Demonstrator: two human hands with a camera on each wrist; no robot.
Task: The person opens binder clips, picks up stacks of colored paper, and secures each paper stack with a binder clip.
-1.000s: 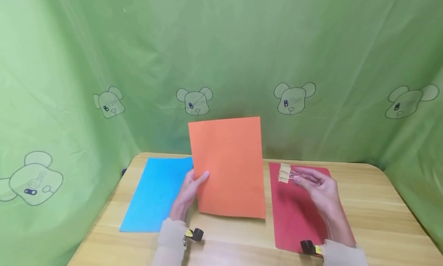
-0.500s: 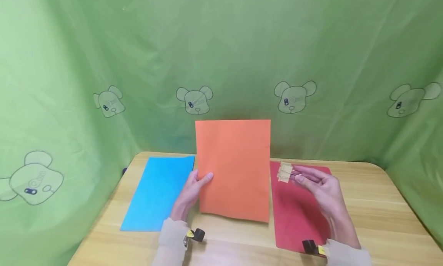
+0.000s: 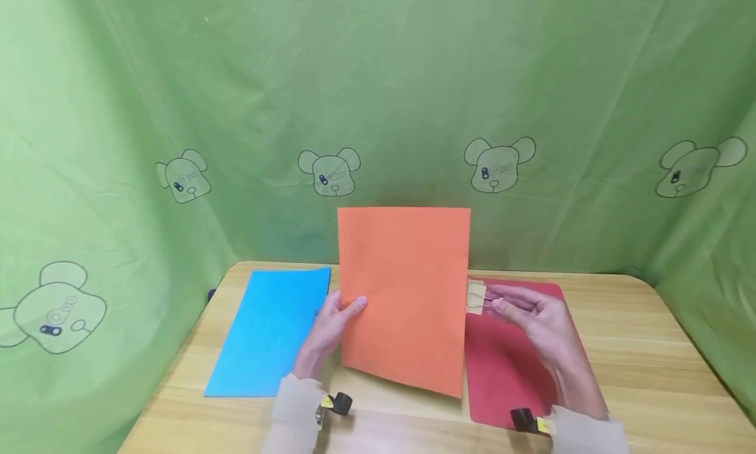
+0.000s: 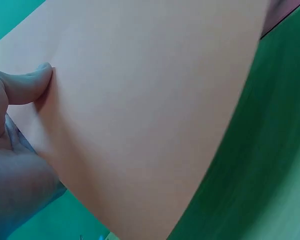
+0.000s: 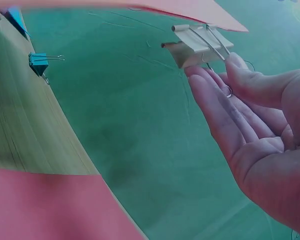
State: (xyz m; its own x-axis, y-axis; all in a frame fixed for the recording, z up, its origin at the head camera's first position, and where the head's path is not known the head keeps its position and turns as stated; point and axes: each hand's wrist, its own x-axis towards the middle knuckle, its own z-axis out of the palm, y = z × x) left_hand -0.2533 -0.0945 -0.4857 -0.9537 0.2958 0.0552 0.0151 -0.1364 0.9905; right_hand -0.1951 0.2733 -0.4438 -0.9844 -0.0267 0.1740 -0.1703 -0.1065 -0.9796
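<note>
My left hand (image 3: 327, 326) grips an orange sheet of paper (image 3: 407, 296) at its left edge, thumb flat on the front; the other fingers are hidden behind. The sheet stands upright over the table, its lower right corner hanging lowest. My right hand (image 3: 546, 329) pinches a pale yellow binder clip (image 3: 476, 297) by its wire handles, thumb on one and fingers on the other. In the right wrist view the mouth of the clip (image 5: 200, 47) is spread apart, close under the orange sheet. From the head, it sits right at the sheet's right edge.
A blue sheet (image 3: 272, 329) lies on the wooden table (image 3: 632, 349) at the left, a red sheet (image 3: 502, 375) at the right. A blue binder clip (image 5: 38, 64) stands near the table's edge in the right wrist view. Green curtain (image 3: 401, 80) encloses the table's back and sides.
The orange sheet has shifted right with my left hand. My right hand has moved slightly left with the binder clip, and the gap between clip and sheet has closed in the head view.
</note>
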